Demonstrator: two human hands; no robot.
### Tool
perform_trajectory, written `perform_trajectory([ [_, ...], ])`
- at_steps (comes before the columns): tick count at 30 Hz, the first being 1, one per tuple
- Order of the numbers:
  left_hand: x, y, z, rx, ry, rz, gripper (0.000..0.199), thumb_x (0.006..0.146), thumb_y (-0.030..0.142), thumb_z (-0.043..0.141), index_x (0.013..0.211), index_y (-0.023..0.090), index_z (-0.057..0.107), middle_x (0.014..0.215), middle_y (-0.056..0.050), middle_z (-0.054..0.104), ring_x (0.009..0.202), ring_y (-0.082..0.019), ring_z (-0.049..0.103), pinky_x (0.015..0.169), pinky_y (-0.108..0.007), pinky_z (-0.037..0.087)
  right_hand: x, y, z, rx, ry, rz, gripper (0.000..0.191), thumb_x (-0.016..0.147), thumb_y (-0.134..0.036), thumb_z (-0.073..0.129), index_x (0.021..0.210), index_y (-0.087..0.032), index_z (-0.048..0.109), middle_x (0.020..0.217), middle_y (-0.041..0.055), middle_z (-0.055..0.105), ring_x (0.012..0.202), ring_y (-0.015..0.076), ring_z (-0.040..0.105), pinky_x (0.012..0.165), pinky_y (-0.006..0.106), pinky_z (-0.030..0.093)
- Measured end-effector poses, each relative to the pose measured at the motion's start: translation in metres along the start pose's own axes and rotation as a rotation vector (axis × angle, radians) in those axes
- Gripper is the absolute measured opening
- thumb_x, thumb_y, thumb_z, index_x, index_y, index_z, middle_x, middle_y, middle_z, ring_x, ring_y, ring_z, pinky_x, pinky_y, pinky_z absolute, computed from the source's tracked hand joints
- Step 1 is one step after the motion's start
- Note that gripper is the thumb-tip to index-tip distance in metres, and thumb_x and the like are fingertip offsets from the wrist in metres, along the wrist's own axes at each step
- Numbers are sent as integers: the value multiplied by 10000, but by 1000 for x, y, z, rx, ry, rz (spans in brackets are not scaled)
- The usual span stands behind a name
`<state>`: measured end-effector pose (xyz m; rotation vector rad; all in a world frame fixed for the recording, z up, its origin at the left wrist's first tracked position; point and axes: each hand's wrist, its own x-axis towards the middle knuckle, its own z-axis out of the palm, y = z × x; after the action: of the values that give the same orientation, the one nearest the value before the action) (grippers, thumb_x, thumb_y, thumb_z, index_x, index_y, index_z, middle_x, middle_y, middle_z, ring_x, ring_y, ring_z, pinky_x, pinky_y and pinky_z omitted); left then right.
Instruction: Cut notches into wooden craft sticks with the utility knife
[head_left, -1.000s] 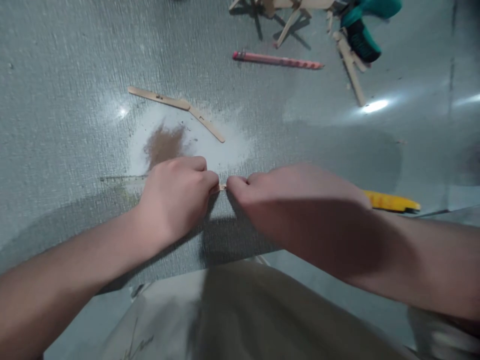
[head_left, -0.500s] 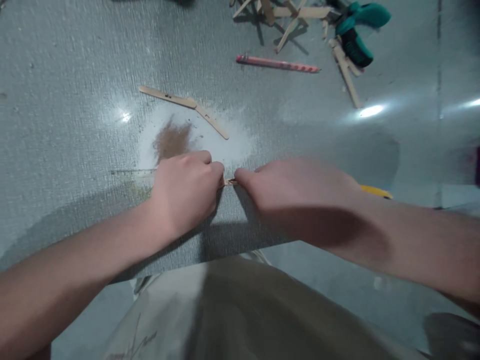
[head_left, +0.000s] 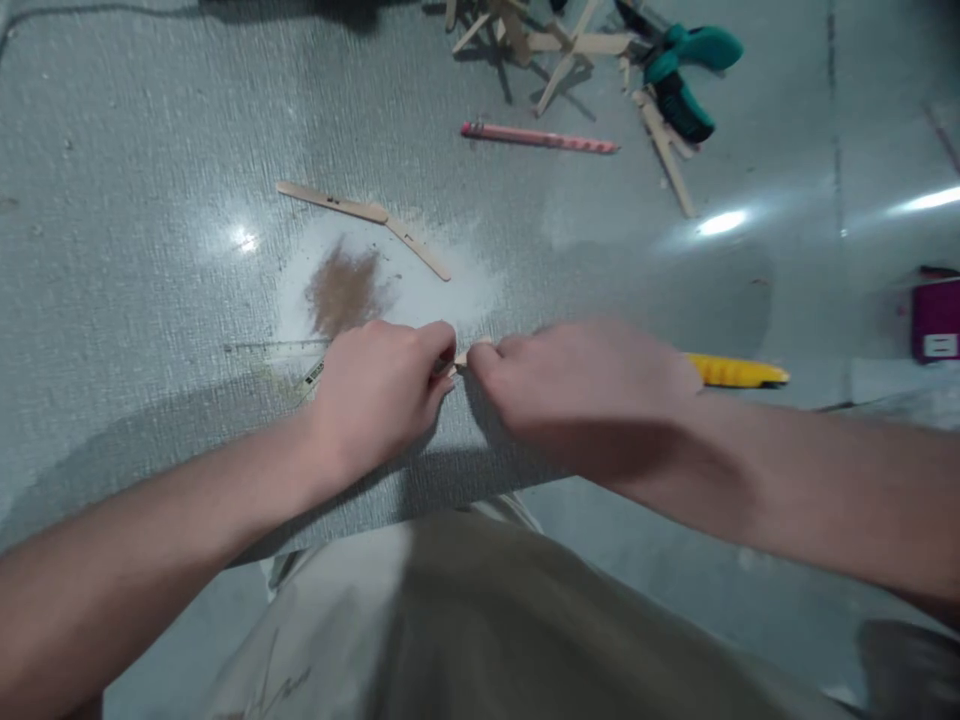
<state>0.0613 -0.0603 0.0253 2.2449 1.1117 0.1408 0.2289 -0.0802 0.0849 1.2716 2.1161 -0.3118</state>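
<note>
My left hand (head_left: 386, 385) is closed, thumb and fingers pinching the splintered end of a thin wooden craft stick (head_left: 448, 372). A pale strip with black print (head_left: 313, 377) sticks out behind this hand; I cannot tell if it belongs to the same stick. Close by on the right, my right hand (head_left: 577, 385) is closed on another piece of craft stick (head_left: 462, 359), whose pointed tip shows beyond the fingers. The two pieces almost meet, most of each hidden by my hands. Beyond them lie two craft sticks (head_left: 334, 200), end to end at an angle.
Brown dust (head_left: 345, 290) lies on the grey table (head_left: 150, 130) near a clear ruler (head_left: 277, 348). A pink pencil (head_left: 540, 138), teal-handled pliers (head_left: 694, 75) and joined craft sticks (head_left: 577, 45) lie farther back. Right are a yellow-handled cutter (head_left: 739, 371) and a purple box (head_left: 936, 318).
The bit of stick between my hands now looks snapped, with a pointed tip on the right. My left fingers have tilted open slightly, showing the printed strip. The view has shifted slightly right.
</note>
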Motion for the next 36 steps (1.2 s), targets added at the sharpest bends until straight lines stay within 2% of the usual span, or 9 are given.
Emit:
perform_trajectory([
  [6,-1,3,0,58,-9,30,130,937,242,645,928,215,772,785,-40,736,716,-242,687,525,-320,313,5,11,4,20,-25,-62,198,838,-69,562,869,-192,714,679,67,702,499,157,502,529,313,165],
  [10,0,-2,-1,96,49,118,172,946,251,630,897,219,792,798,-52,709,826,-260,670,568,-327,381,12,22,2,-127,-84,-149,221,922,-117,529,968,-173,738,788,98,734,652,223,624,577,325,199],
  [14,5,-12,1,131,147,218,294,898,329,720,1154,190,757,1146,-134,691,1142,-371,600,867,-472,518,13,31,5,-93,42,-190,212,933,-147,522,948,-157,733,742,81,713,614,184,571,599,319,194],
  [17,7,-18,3,130,139,292,422,907,301,695,1327,260,690,1399,-153,588,1324,-421,507,1055,-618,432,4,37,5,-47,136,-172,221,919,-157,507,968,-149,722,730,70,692,620,170,533,618,317,184],
  [21,10,-23,1,198,73,371,416,930,314,693,1345,340,681,1611,-90,435,1541,-450,296,1212,-702,233,-14,40,7,-47,-7,-9,184,885,-177,509,921,-177,690,693,37,620,554,154,423,591,315,142],
  [24,14,-26,-3,238,24,393,475,928,518,720,1354,311,679,1662,-64,384,1579,-486,205,1236,-749,109,-24,34,16,39,-61,-5,111,879,-186,521,849,-191,628,662,11,562,511,139,307,549,309,120],
  [27,18,-30,-4,231,14,416,588,982,667,562,1422,281,623,1669,-57,384,1575,-504,205,1206,-798,89,-26,25,28,117,2,-18,113,879,-140,502,844,-190,597,643,3,553,500,134,295,538,304,129],
  [30,19,-33,-1,191,42,399,637,1009,709,444,1473,293,572,1680,-38,373,1583,-487,217,1222,-787,69,-21,17,35,152,98,-14,166,906,-110,471,847,-184,607,633,12,567,502,141,348,542,311,144],
  [36,19,-35,2,230,43,393,644,992,704,471,1501,316,538,1693,-15,359,1597,-448,231,1274,-729,95,-13,9,41,96,263,-20,191,914,-92,476,782,-182,581,580,-1,509,490,144,402,532,287,125],
])
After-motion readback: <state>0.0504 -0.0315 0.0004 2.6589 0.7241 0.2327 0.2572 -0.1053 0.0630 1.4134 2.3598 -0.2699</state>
